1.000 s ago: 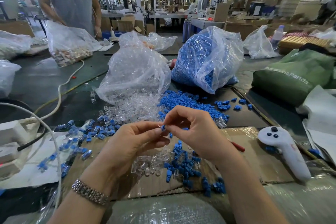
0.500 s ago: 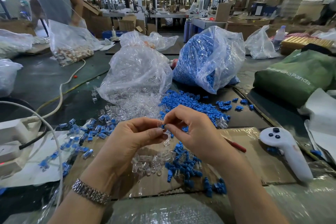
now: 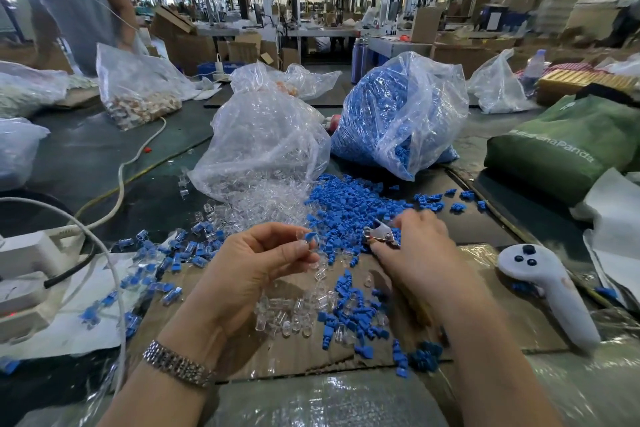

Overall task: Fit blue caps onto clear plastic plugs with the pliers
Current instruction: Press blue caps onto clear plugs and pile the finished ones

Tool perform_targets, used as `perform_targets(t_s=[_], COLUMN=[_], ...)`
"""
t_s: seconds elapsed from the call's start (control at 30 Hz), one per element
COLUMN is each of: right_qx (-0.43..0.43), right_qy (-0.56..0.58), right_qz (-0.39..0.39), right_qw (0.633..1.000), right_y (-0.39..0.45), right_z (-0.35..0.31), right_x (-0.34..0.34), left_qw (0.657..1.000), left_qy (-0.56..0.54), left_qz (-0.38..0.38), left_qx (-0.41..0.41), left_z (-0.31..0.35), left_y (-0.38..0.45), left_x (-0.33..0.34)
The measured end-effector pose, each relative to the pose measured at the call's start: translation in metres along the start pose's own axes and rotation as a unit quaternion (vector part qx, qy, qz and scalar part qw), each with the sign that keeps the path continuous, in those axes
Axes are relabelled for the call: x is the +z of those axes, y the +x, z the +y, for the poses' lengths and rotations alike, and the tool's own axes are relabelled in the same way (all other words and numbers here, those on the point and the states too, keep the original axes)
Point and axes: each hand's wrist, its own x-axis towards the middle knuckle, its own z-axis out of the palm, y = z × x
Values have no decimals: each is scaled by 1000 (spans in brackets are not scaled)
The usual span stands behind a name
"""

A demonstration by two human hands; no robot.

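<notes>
Blue cap (image 3: 310,236) on plug (image 3: 300,236) pinched in left hand (image 3: 254,265) fingers, right hand (image 3: 414,246) fingers gripping pliers (image 3: 379,236); squeezing probably next.

The right hand (image 3: 412,246) hides most of the pliers (image 3: 379,234); their jaws cannot be told.

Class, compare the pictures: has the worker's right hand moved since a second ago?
Yes. The right hand has left the left hand and moved right, toward the white controller, where it grips the pliers.
</notes>
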Motion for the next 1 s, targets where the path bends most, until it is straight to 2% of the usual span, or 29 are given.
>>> perform_targets(t_s=[0.03, 0.1, 0.27, 0.37, 0.5, 0.57, 0.67, 0.7, 0.77, 1.0], right_qx=[43, 72, 53, 41, 8, -25, -52, -61, -83, -125], right_qy=[-49, -100, -105, -46, 160, 241, 364, 369, 346, 297], right_qz=[-38, -79, -71, -64, -70, -129, -274, -304, -332, -355], right_qw=[997, 989, 990, 996, 985, 962, 888, 876, 874, 878], right_y=[1, 3, 2, 2, -3, -8, -17, -19, -23, -28], right_z=[3, 7, 4, 2, -2, -6, -16, -20, -28, -43], right_x=[1, 3, 4, 0, -16, -25, -30, -30, -26, -20], left_qw=[1000, 999, 997, 995, 992, 991, 990, 990, 991, 995], left_qy=[-12, -39, -68, -76, -101, -110, -108, -103, -94, -67], left_qz=[3, 13, 37, 56, 73, 76, 89, 93, 95, 75], left_qx=[-4, -17, -18, -14, -11, -8, 5, 10, 16, 25], left_z=[0, 0, 0, 0, 1, 1, 2, 2, 2, 2], left_y=[1, 2, 4, 5, 6, 6, 6, 7, 7, 7], left_x=[-1, -3, -5, -5, -8, -8, -7, -7, -5, -4])
